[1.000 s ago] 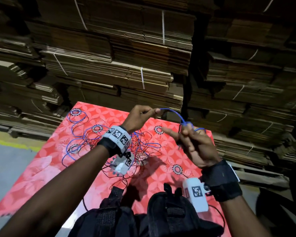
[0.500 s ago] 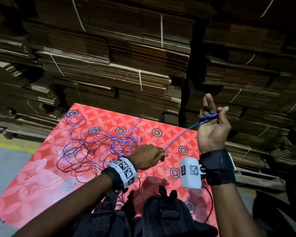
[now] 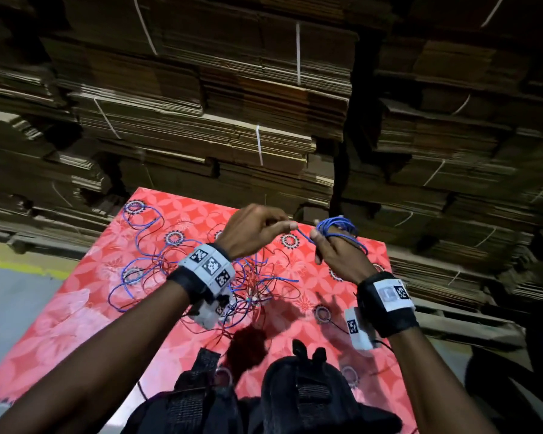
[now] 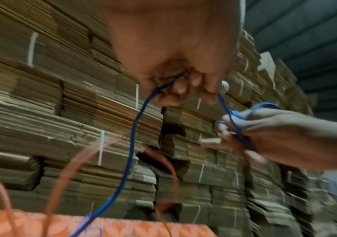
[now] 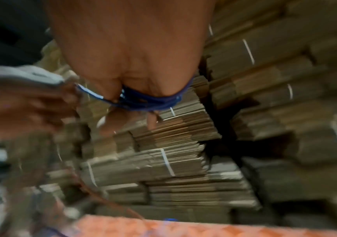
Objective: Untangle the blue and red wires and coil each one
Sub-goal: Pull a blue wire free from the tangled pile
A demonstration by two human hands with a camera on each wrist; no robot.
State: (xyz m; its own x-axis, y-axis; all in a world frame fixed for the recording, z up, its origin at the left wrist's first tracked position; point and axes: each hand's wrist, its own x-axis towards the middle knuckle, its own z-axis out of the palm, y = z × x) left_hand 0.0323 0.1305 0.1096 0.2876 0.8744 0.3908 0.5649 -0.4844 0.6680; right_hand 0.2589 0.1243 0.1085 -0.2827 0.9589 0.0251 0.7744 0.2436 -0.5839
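The blue wire (image 3: 304, 238) runs from my left hand (image 3: 281, 226), which pinches it between thumb and fingertip, across a short gap to my right hand (image 3: 328, 245). Both hands are raised over the cloth's far edge. A blue coil (image 3: 337, 225) of several loops is wound round the right hand's fingers, blurred in the right wrist view as the coil (image 5: 149, 102). In the left wrist view the blue wire (image 4: 134, 136) hangs down from the left hand (image 4: 183, 83). The thin red wire (image 3: 264, 288) lies tangled with loose blue loops (image 3: 145, 219) on the cloth below.
A red patterned cloth (image 3: 76, 308) covers the table. Tall stacks of flattened cardboard (image 3: 232, 120) tied with white straps rise right behind it. A black bag (image 3: 295, 402) sits at the near edge against my body. Grey floor (image 3: 10, 296) lies to the left.
My left hand has risen from low over the cloth to beside the right hand, bringing the blue wire with it. The right hand has turned and dropped a little, with more loops on it.
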